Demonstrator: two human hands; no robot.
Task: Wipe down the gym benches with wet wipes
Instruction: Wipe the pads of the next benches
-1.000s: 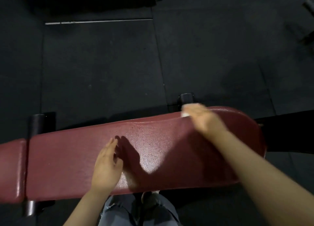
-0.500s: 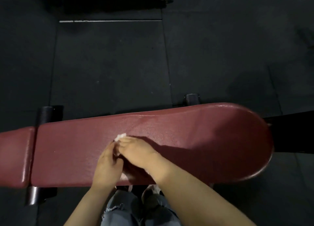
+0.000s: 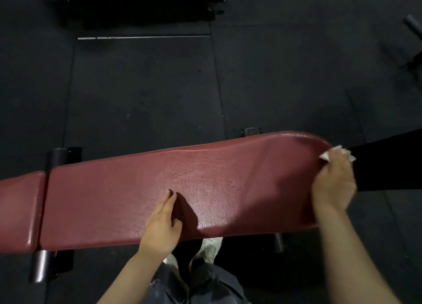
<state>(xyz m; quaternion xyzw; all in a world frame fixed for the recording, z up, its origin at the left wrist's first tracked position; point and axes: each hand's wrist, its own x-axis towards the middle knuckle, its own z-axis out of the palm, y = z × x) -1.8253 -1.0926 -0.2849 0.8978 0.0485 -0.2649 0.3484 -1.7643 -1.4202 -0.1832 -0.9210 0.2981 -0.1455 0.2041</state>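
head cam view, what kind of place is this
Most likely a gym. A person leans over a padded maroon bench on metal legs, wiping its end with a white wet wipe. The floor is dark rubber floor tiles, with a black equipment rack beyond.

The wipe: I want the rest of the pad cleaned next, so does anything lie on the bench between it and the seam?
Only the left hand, flat on the bench mid-pad. The right hand holds the wipe at the rounded end.

Glossy, grained maroon leatherette bench (image 3: 205, 185)
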